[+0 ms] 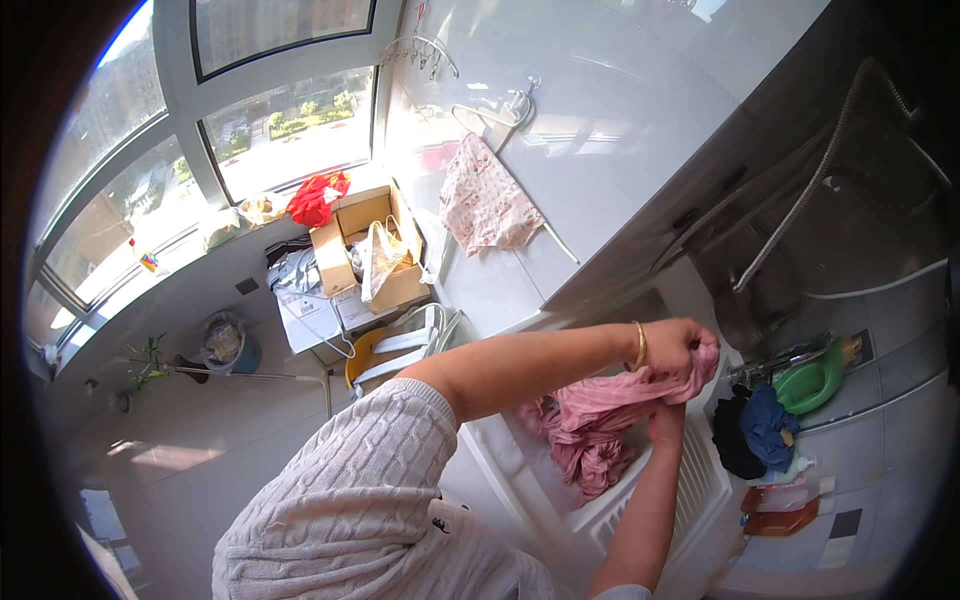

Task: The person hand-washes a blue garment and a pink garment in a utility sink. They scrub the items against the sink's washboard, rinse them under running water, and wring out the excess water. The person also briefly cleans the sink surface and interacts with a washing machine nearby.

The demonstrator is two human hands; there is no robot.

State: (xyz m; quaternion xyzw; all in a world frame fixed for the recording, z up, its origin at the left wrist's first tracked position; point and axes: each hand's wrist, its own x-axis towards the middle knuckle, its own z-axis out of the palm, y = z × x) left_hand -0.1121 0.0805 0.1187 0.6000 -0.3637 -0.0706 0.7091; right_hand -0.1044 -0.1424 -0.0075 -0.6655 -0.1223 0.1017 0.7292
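A pink cloth garment [604,405] is bunched and partly twisted over a white laundry sink [517,454]. My left hand [673,349], with a gold bangle on the wrist, is closed around the cloth's raised end. Just below it, my right hand [666,421] grips the same cloth; its fingers are mostly hidden behind the fabric. The lower folds hang into the basin, where whitish suds show. A ribbed washboard [694,487] forms one side of the sink, beside my right forearm.
Beyond the sink lie black cloth [735,439], blue cloth [769,427], a green plastic container [814,379] and reddish-brown bottles [784,517]. A metal faucet [780,360] projects there. Floral cloth [487,199] hangs on the wall. A cardboard box [401,289] stands below the window.
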